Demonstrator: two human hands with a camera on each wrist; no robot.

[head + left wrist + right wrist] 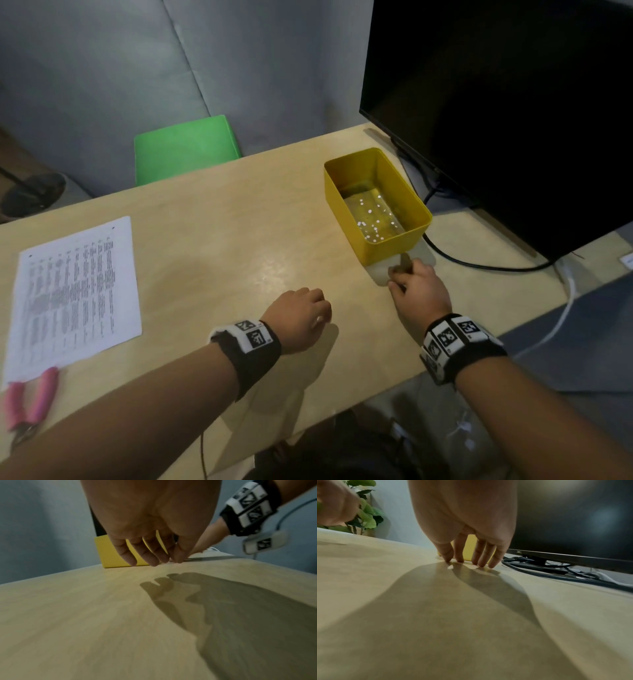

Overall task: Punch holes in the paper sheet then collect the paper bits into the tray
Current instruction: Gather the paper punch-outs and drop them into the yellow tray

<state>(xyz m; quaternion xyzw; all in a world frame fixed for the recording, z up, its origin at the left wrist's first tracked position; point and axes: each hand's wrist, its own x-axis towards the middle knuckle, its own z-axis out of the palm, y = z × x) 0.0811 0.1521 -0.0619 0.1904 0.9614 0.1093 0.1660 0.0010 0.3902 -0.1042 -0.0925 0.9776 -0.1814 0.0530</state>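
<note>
Fingertips (493,564) down beside tray (356,219)

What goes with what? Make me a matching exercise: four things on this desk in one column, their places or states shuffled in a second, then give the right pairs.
Things:
1. yellow tray
2. paper sheet
3. pink-handled punch
4. right hand

Places or states:
A. at the desk's near left corner, just below the printed page
B. fingertips down on the desk at the tray's near end
C. holds small white paper bits, beside the dark monitor
D. lies flat on the left of the desk, printed side up

Pairs: 1-C, 2-D, 3-A, 4-B
</note>
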